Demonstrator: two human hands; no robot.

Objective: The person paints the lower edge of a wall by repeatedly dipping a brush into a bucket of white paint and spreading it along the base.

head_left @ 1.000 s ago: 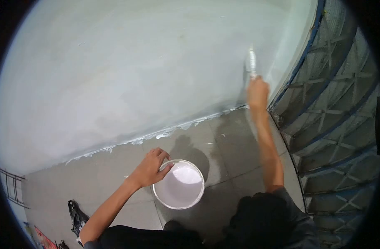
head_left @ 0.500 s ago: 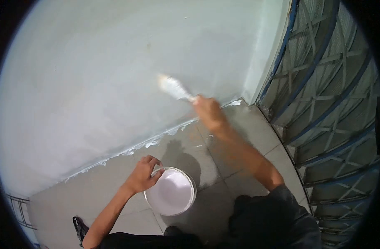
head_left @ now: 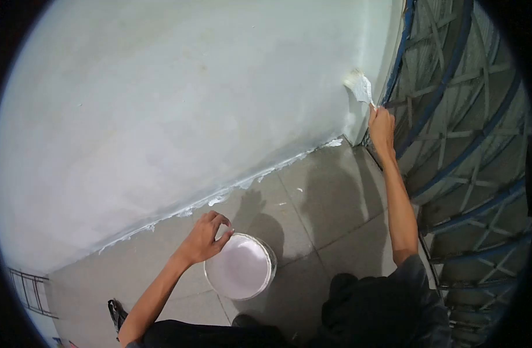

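A paintbrush (head_left: 360, 88) coated in white paint is in my right hand (head_left: 382, 124), which is closed around its handle. Its bristles rest at the wall's inside corner, beside the blue-edged door frame. My left hand (head_left: 206, 239) is bent over the far left rim of a bucket (head_left: 270, 275), thumb and fingers curled together there. Whether they grip the rim or a thin handle is hard to make out. Pale, pinkish-white paint (head_left: 240, 269) shows inside the bucket, which stands on the floor between my hands.
A pale wall (head_left: 161, 116) meets the grey tiled floor (head_left: 289, 232), with white smears (head_left: 219, 199) along the joint. A folding metal gate (head_left: 457, 139) borders the right side. A dark bag-like object (head_left: 116, 313) and a wire rack (head_left: 31, 290) lie at lower left.
My right hand has carried the paintbrush right and slightly up, from the open wall to the corner by the frame. My left hand and the bucket have hardly moved.
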